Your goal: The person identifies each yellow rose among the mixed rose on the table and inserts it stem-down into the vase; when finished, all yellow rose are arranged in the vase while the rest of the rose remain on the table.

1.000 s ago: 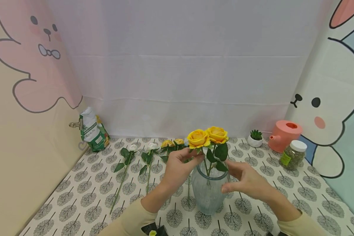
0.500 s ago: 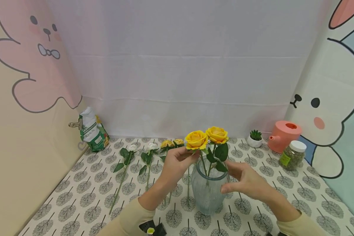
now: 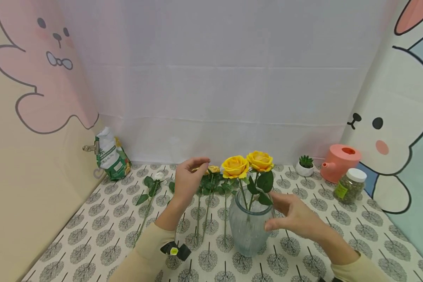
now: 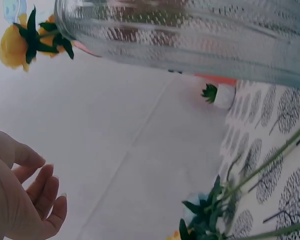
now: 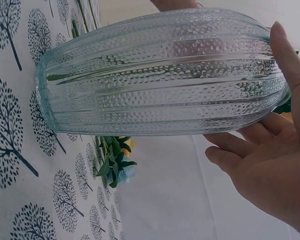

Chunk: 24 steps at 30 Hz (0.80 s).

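A ribbed clear glass vase (image 3: 250, 231) stands on the patterned cloth, with two yellow roses (image 3: 235, 167) leaning in its mouth. My right hand (image 3: 296, 215) holds the vase near its rim, thumb on the near side and fingers behind; in the right wrist view the hand (image 5: 270, 160) curves about the upper glass (image 5: 165, 75). Away to the left of the vase, my left hand (image 3: 187, 180) is raised with loosely bent fingers and nothing in them, as the left wrist view also shows the hand (image 4: 25, 195). It partly covers flowers lying behind it.
A white rose (image 3: 158, 177) and several stems with yellow blooms (image 3: 213, 169) lie on the cloth. At the back left leans a green and white bag (image 3: 112, 154). A succulent pot (image 3: 304, 167), pink watering can (image 3: 340, 160) and lidded jar (image 3: 350, 186) stand back right.
My left hand has let go of the left yellow rose and moved left, away from the vase. That rose tilted slightly left earlier. The right hand and vase have stayed put.
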Tool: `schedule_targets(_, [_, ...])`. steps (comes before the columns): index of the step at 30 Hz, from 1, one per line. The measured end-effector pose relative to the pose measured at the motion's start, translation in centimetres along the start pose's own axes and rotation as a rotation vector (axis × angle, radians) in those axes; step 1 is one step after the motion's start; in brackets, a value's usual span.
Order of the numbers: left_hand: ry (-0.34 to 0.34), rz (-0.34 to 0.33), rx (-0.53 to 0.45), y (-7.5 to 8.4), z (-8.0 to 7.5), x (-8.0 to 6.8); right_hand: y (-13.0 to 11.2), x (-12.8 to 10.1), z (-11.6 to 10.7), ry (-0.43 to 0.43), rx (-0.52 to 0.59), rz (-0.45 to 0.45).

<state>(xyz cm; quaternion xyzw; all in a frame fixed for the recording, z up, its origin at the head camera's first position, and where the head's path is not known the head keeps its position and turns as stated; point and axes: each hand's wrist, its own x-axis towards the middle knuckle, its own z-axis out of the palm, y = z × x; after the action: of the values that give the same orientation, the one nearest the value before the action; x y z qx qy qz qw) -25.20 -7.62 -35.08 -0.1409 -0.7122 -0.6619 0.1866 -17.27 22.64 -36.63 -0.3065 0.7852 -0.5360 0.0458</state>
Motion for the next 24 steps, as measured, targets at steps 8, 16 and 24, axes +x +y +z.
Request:
schedule_targets(8, [0.063, -0.063, 0.247, -5.2, -0.8, 1.5, 0.1, 0.1, 0.0, -0.006, 0.027, -0.034])
schedule_targets(16, [0.026, -0.293, 0.348, -8.8, -1.8, 1.8, 0.0, 0.1, 0.1, -0.009, 0.023, -0.049])
schedule_targets(24, [-0.051, -0.334, 0.455, -10.7, -1.8, 1.5, 0.0, 0.2, 0.1, -0.015, 0.038, -0.058])
